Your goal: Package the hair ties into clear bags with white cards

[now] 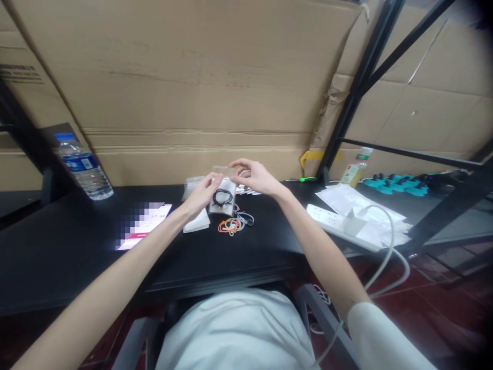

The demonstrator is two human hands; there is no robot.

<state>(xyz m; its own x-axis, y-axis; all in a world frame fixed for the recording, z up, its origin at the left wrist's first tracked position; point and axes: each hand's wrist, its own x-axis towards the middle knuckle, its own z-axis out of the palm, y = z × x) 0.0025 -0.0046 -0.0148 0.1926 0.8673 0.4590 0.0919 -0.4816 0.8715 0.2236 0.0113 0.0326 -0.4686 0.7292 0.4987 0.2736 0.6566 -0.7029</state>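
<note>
Between my two hands is a small clear plastic bag (223, 207) with a black bracelet (222, 197) in or on it. My left hand (206, 194) pinches the bag's upper left side. At the upper right edge, my right hand (252, 176) has its thumb and fingers closed near the bag's top. Just below the bag lie several thin cords (231, 225) in orange, yellow and blue. A stack of white bags (197, 221) rests by my left wrist, and more clear packets (191, 186) lie behind that hand.
A water bottle (85, 167) stands at the left, with a lit screen (148, 224) nearer me. To the right are a white power strip (327, 218), white sheets (354, 203), a drink bottle (356, 167) and teal objects (396, 184). Cardboard (200, 77) walls the back; a green-handled tool (308, 179) lies there.
</note>
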